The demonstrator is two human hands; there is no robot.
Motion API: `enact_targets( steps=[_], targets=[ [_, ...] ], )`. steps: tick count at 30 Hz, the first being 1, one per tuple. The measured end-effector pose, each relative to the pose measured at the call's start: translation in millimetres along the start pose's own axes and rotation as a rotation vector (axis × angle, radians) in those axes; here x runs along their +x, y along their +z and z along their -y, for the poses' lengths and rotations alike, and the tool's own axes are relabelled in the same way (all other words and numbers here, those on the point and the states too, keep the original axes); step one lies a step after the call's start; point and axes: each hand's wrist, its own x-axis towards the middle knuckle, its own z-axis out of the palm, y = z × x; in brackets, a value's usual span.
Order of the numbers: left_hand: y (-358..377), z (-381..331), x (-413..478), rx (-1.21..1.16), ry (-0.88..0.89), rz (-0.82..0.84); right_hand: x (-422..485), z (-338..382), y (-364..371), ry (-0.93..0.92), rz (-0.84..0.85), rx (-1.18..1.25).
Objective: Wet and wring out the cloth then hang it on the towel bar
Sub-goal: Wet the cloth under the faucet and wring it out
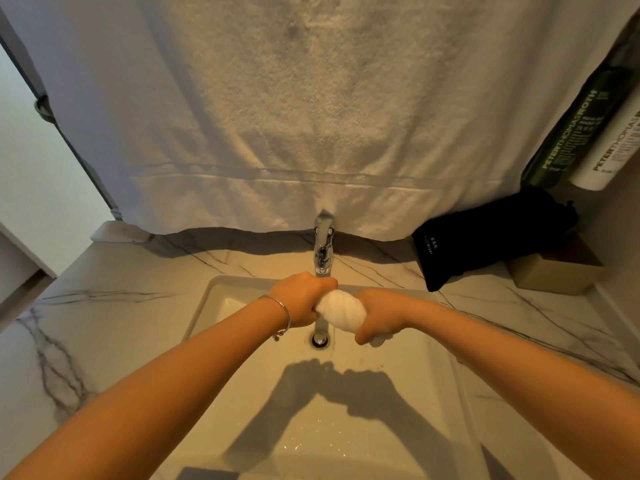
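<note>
A small white cloth (pixel 341 309) is bunched into a tight roll over the sink basin (pixel 221 299), just below the chrome faucet (pixel 323 249). My left hand (pixel 301 297), with a thin bracelet on the wrist, grips the cloth's left end. My right hand (pixel 379 318) grips its right end. Both fists are closed around it and the middle bulges between them. A thin stream of water falls from the cloth toward the drain (pixel 319 339). The towel bar itself is hidden.
A large white towel (pixel 311 116) hangs behind the faucet, covering the wall. A black pouch (pixel 485 237) and a tan box (pixel 550 275) sit on the marble counter (pixel 104 306) at right. Two labelled tubes (pixel 585 133) hang at upper right.
</note>
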Motion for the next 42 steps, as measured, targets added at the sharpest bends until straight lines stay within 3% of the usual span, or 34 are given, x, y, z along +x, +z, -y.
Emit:
enact_targets(
  steps=[7,14,24,34,37,42],
  targets=[
    [-11.0,-10.6,1.6,-0.346,-0.105,0.210,-0.4,-2.9,1.9,-0.048,-0.211,-0.330],
    [-13.7,-16.9,0.8,-0.674,-0.223,0.311,-1.3,-12.4,-4.8,-0.182,-0.394,-0.548],
    [-17.9,-15.9,-7.2,-1.054,-0.351,0.605,1.8,-13.9,-2.2,-0.311,-0.528,-0.645],
    [-3.2,-26.8,-17.3,-1.594,-0.283,0.900,-2.3,-18.7,-5.5,-0.491,-0.780,-0.741],
    [0.6,-29.4,-17.8,-1.603,-0.293,0.867,-1.7,-21.7,-2.5,-0.469,-0.748,-0.703],
    [-2.4,-30.4,-14.4,-1.263,-0.326,0.546,3.4,-21.3,-2.9,-0.315,-0.624,-0.711]
  ],
)
